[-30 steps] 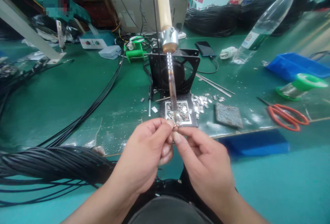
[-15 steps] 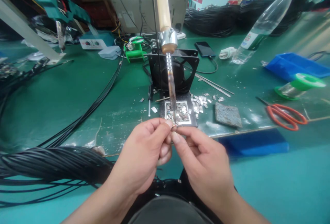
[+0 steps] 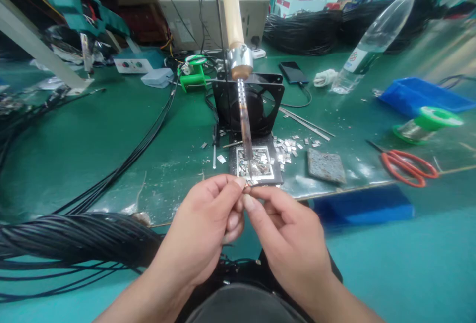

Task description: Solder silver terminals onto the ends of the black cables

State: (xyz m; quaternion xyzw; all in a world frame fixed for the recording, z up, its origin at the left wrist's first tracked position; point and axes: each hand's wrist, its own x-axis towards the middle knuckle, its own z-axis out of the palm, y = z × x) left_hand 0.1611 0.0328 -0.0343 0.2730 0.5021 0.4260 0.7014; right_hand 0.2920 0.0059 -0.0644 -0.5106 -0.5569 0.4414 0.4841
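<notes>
My left hand [image 3: 211,219] and my right hand [image 3: 288,229] meet at the table's front edge, fingertips nearly touching. Both are closed in a pinch around something tiny and copper-coloured, too small to name. Just above the fingertips points the tip of a soldering iron [image 3: 245,122], which hangs upright with its wooden handle on top. Beneath the tip lies a white-rimmed square tray [image 3: 270,177] full of small metal pieces [image 3: 256,164]. A black fan [image 3: 247,105] stands behind the iron.
Loose metal tabs [image 3: 284,152], a grey sponge block [image 3: 326,166], orange-handled scissors [image 3: 409,164] and a green solder spool [image 3: 424,125] are to the right. A plastic bottle [image 3: 372,45] stands behind them. Black cables [image 3: 74,236] fill the left front; a blue bin [image 3: 364,206] sits below the edge.
The whole view has shifted slightly, so the table items appear a little further left. Both hands keep their pinch near the iron's tip, with hardly any change in pose.
</notes>
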